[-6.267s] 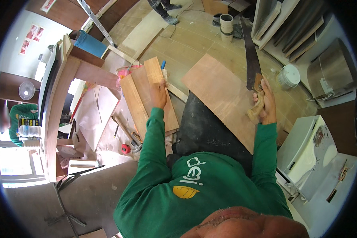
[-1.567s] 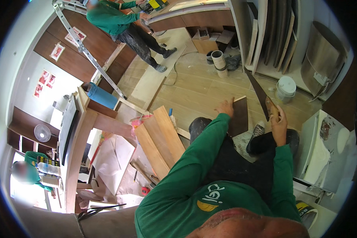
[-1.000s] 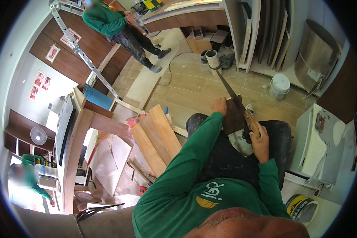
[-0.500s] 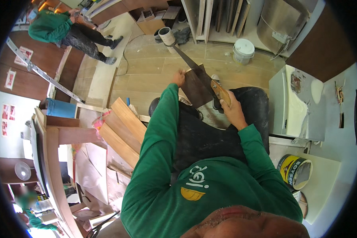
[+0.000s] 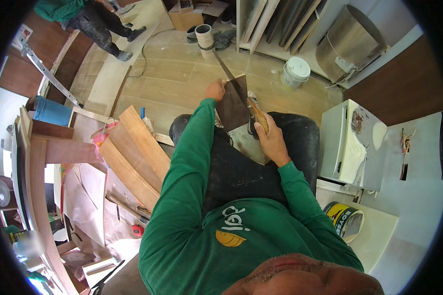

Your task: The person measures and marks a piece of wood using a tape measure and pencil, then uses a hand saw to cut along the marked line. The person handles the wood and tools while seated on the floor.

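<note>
My right hand (image 5: 273, 140) is closed around the wooden handle of a handsaw (image 5: 257, 117). The saw's long dark blade slants up and left, lying across a dark brown board (image 5: 231, 108) between my knees. At the board's far left edge my left hand (image 5: 215, 90) is closed, gripping it. Part of the board is covered by the blade, and I cannot tell how deep the teeth sit in it. Beyond the blade's tip stands a pale pipe-like cylinder (image 5: 204, 38).
Wooden planks (image 5: 135, 147) lean at my left, near a blue bin (image 5: 51, 110). A white lidded bucket (image 5: 295, 73) stands ahead right. To my right are a grey box-like cabinet (image 5: 337, 142) and an open paint can (image 5: 343, 221). Another person (image 5: 101, 27) stands far left.
My view has shifted, moving the surroundings in the picture. The saw's handle and my right hand have come leftward, and the blade now slants more steeply. Both hands keep their hold.
</note>
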### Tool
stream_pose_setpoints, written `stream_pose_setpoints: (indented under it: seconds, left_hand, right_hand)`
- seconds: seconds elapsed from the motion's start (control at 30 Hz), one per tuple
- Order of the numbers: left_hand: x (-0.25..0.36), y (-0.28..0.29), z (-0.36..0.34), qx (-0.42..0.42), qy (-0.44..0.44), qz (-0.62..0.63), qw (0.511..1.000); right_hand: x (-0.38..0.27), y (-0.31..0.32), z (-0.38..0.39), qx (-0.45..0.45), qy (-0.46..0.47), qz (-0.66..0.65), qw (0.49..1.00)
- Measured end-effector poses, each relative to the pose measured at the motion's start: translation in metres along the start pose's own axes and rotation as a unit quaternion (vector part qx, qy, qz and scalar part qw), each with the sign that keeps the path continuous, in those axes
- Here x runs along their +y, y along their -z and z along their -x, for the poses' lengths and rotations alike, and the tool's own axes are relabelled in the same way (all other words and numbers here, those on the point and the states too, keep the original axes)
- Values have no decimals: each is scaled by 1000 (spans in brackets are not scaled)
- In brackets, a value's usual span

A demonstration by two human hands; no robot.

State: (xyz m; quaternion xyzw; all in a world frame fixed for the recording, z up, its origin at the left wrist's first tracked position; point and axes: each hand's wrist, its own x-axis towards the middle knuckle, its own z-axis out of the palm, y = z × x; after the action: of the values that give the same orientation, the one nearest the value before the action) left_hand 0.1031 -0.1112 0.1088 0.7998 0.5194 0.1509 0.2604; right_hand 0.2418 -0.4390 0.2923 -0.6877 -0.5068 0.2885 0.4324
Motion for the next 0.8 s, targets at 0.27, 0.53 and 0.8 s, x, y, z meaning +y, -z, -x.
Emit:
stream_pose_setpoints:
  seconds: [0.27, 0.53, 0.8]
  left_hand:
    - [2, -3, -17, -12, 3, -23, 1000]
    - [-17, -8, -28, 41, -27, -3, 999]
    - [-24, -2, -28, 9, -71, -56, 996]
  right_hand:
    - [9, 14, 34, 7, 17, 9, 1000]
    - [-28, 77, 101, -65, -69, 14, 995]
    - [-17, 65, 91, -54, -34, 25, 998]
